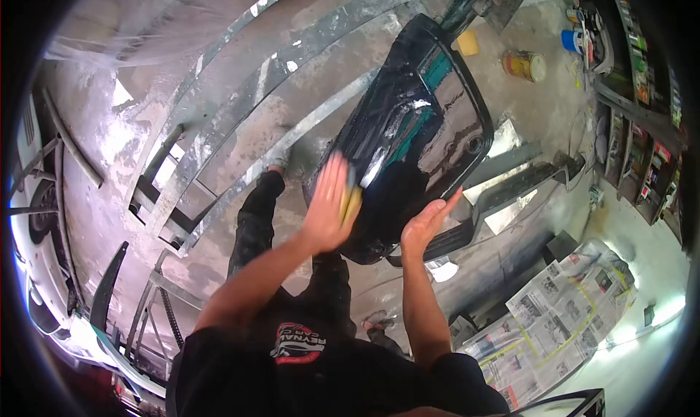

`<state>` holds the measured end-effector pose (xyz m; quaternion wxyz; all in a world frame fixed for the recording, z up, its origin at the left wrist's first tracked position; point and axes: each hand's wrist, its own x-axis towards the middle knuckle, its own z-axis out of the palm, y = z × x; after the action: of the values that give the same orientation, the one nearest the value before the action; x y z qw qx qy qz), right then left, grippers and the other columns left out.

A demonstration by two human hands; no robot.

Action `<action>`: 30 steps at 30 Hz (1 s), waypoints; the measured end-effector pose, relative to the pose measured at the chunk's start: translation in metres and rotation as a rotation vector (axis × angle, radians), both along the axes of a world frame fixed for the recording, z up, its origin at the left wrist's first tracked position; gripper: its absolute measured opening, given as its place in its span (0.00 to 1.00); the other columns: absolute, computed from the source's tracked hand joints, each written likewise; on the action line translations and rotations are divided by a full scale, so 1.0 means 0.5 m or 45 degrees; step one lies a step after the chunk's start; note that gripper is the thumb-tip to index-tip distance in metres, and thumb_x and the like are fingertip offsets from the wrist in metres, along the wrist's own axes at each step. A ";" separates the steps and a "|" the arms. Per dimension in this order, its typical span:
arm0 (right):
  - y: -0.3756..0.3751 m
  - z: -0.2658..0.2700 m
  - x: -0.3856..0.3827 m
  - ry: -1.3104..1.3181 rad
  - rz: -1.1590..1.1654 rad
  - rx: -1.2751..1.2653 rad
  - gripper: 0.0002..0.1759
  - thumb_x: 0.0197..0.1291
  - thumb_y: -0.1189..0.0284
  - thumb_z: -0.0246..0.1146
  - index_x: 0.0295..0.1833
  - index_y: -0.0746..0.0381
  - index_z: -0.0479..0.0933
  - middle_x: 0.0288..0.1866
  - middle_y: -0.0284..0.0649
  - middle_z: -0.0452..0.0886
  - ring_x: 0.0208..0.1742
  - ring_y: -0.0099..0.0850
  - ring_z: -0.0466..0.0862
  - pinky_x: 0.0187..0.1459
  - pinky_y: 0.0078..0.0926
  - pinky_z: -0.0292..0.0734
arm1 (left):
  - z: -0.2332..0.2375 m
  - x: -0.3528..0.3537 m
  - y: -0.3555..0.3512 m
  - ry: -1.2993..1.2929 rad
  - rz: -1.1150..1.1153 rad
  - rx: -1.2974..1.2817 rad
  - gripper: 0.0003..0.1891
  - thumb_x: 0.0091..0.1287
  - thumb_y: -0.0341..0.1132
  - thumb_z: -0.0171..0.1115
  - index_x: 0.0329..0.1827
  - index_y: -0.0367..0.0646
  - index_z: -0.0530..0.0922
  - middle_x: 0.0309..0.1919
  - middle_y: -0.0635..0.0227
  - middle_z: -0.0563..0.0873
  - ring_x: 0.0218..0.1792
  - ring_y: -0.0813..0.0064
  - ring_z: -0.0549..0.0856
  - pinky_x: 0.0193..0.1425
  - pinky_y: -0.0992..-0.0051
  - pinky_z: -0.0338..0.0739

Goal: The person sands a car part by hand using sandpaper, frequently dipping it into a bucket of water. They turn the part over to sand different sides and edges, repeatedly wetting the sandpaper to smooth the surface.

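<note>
A glossy black car body panel [401, 136] lies tilted in front of me, with bright reflections on its surface and a round fitting near its right edge. My left hand [329, 205] presses a yellow sanding pad or sponge [351, 205] against the panel's left side. It is slightly blurred, and the pad is partly hidden by the fingers. My right hand [424, 226] grips the panel's lower right edge, thumb along the top and the other fingers mostly hidden.
Metal stands [164, 176] and long curved strips [292, 67] spread across the floor on the left. Another black frame-like part [510, 191] lies to the right. Beyond the panel are a yellow tin [523, 65] and a blue container [572, 41]. Newspaper [554, 315] covers something at lower right.
</note>
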<state>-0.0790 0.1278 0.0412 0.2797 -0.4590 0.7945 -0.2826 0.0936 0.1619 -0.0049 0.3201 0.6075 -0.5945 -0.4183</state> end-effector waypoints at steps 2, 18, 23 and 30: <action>0.011 0.004 -0.007 0.089 0.040 0.022 0.35 0.82 0.57 0.36 0.82 0.69 0.45 0.81 0.63 0.53 0.81 0.53 0.57 0.78 0.38 0.49 | -0.033 -0.004 -0.172 -0.043 0.087 -0.468 0.25 0.74 0.35 0.55 0.68 0.25 0.68 0.73 0.32 0.62 0.75 0.35 0.61 0.80 0.47 0.54; 0.001 0.007 -0.019 0.047 0.061 -0.017 0.36 0.80 0.60 0.39 0.81 0.72 0.44 0.80 0.67 0.53 0.80 0.56 0.58 0.78 0.40 0.50 | -0.022 -0.030 0.186 0.036 0.246 0.223 0.39 0.68 0.29 0.60 0.78 0.26 0.52 0.77 0.34 0.57 0.79 0.36 0.56 0.82 0.50 0.50; -0.001 0.001 -0.022 0.055 0.057 -0.041 0.35 0.80 0.61 0.39 0.81 0.72 0.44 0.80 0.68 0.54 0.79 0.56 0.59 0.77 0.41 0.51 | -0.001 -0.051 -0.155 -0.038 0.110 -0.176 0.33 0.74 0.34 0.55 0.75 0.22 0.56 0.75 0.32 0.59 0.77 0.37 0.58 0.81 0.51 0.52; 0.006 -0.001 -0.037 0.162 0.141 -0.063 0.35 0.80 0.58 0.38 0.82 0.68 0.45 0.79 0.66 0.57 0.77 0.55 0.63 0.74 0.41 0.57 | 0.013 -0.030 0.073 -0.054 -0.087 -0.033 0.36 0.73 0.36 0.56 0.77 0.23 0.54 0.77 0.34 0.57 0.80 0.40 0.54 0.82 0.48 0.48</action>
<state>-0.0974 0.1308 0.0405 0.2324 -0.5261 0.7769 -0.2563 0.0785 0.1984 0.0019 0.3009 0.5915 -0.6270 -0.4081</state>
